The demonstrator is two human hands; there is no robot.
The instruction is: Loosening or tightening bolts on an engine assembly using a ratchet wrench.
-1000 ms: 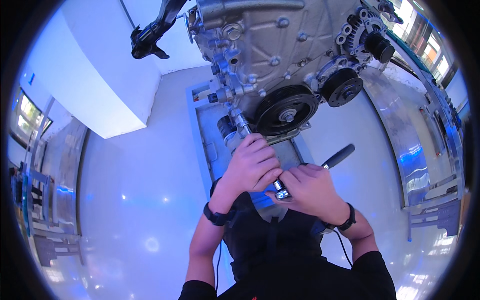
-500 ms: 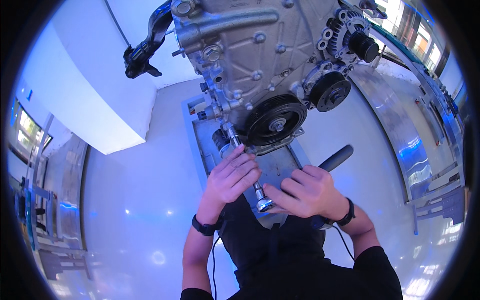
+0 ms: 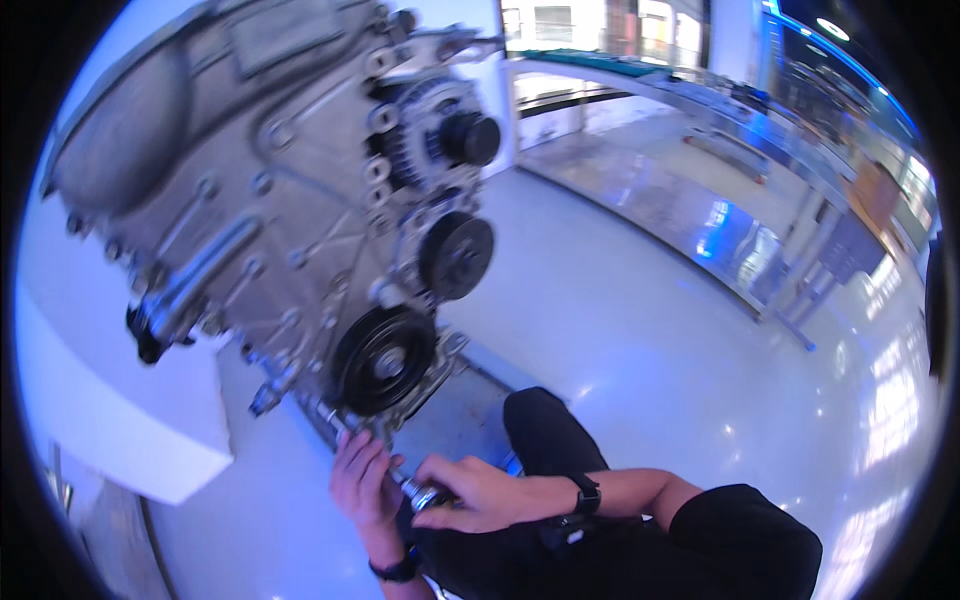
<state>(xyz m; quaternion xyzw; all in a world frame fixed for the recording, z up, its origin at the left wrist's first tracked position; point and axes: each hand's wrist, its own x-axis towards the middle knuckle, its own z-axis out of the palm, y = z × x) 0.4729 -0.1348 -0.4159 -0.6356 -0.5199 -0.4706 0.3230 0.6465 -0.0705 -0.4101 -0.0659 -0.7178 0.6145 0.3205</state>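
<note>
Below the engine point(image 3: 270, 200), still clamping left grip point(image 3: 362, 480) on extension bar point(image 3: 402, 479) and right grip point(image 3: 480, 495) on ratchet point(image 3: 424, 495), now hiding its handle.

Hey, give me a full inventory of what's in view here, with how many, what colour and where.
Engine: 1, grey, upper left
Alternator: 1, silver and black, engine's right side
Pulleys: 3, black, engine's right side and lower end
Ratchet tool: 1, chrome, at the hands below the engine
Tray-like base: 1, grey, under the engine
Metal bench: 1, silvery, upper right
Mat: 1, green, on the bench
Windows: several, bright, top
Block: 1, white, lower left
Floor: 1, pale, throughout
Clothing: black, bottom
Wristbands: 2, black, one per wrist
Hands: 2, bare, lower centre, left on the tool's shaft, right by its head
</note>
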